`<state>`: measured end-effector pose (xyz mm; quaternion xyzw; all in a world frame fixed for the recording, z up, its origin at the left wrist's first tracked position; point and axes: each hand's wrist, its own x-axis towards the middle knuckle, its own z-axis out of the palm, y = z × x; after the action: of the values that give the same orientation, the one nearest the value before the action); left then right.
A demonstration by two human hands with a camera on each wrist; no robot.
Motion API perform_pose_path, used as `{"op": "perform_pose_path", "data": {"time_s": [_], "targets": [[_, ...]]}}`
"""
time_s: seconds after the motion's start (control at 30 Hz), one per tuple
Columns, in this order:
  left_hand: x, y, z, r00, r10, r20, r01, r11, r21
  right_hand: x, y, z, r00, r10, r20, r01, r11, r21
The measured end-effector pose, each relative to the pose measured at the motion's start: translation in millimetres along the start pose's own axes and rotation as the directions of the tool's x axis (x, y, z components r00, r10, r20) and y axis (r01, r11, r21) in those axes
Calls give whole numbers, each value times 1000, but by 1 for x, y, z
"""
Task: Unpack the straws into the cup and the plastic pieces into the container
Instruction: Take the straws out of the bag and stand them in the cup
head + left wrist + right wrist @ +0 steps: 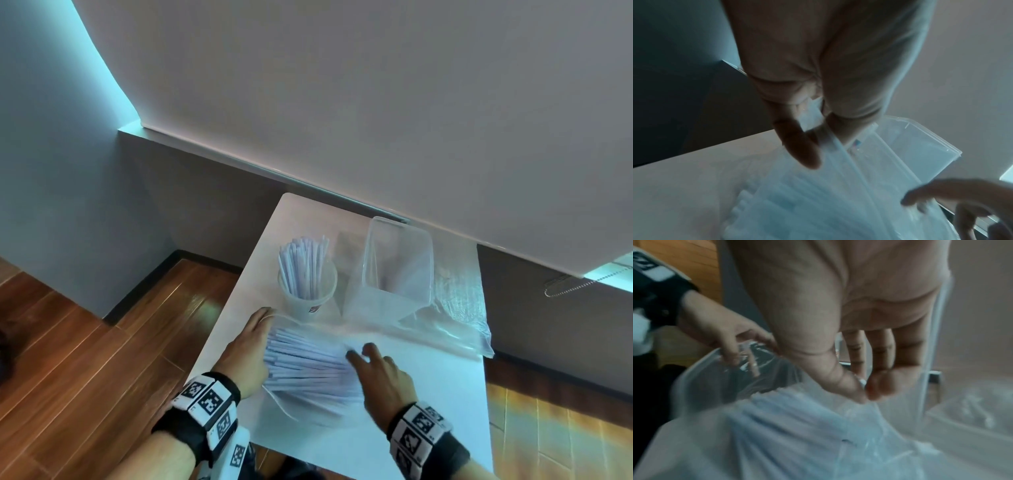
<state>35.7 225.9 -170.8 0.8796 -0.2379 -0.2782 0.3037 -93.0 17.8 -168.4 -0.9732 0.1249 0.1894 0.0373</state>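
Observation:
A clear bag of white wrapped straws (308, 370) lies on the white table (428, 394) in front of me. My left hand (253, 346) holds the bag's left edge, and in the left wrist view its thumb and fingers (807, 154) pinch the film. My right hand (373, 363) is over the bag's right part, where thumb and fingertip pinch the plastic (866, 391). Behind the bag stands a translucent cup (306, 298) with several straws upright in it. To its right stands a tall clear container (397, 260); I cannot tell what is inside it.
Crumpled clear plastic wrap (459, 308) lies at the table's right edge beside the container. A grey wall runs close behind the table. Wooden floor lies to the left and right. The left table edge is right beside my left wrist.

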Motion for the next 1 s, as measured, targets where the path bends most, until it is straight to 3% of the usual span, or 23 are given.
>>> {"op": "perform_pose_path", "data": {"time_s": [0.13, 0.23, 0.3, 0.37, 0.47, 0.63, 1.0], "targets": [[-1, 10, 3, 999, 21, -32, -21, 1000, -6, 0, 23, -30, 966, 90, -242, -64, 992, 111], [-2, 13, 9, 999, 40, -29, -40, 999, 1, 0, 26, -40, 935, 96, -341, -83, 995, 52], [-4, 12, 15, 1000, 18, -10, -18, 1000, -6, -2, 14, -36, 906, 65, -418, -53, 998, 40], [-6, 11, 19, 1000, 6, 1, -6, 1000, -19, -1, -6, -20, 890, -29, -456, 58, 997, 49], [-7, 11, 24, 1000, 9, -5, -9, 1000, -29, 10, -34, 18, 939, -174, -296, 189, 982, 23], [-8, 7, 31, 999, 23, -36, -23, 1000, 10, 36, -49, 61, 981, -177, -73, 171, 981, -87], [-16, 4, 39, 997, 49, -64, -47, 998, 36, 41, -57, 68, 981, -157, -114, 132, 970, -203]]}}
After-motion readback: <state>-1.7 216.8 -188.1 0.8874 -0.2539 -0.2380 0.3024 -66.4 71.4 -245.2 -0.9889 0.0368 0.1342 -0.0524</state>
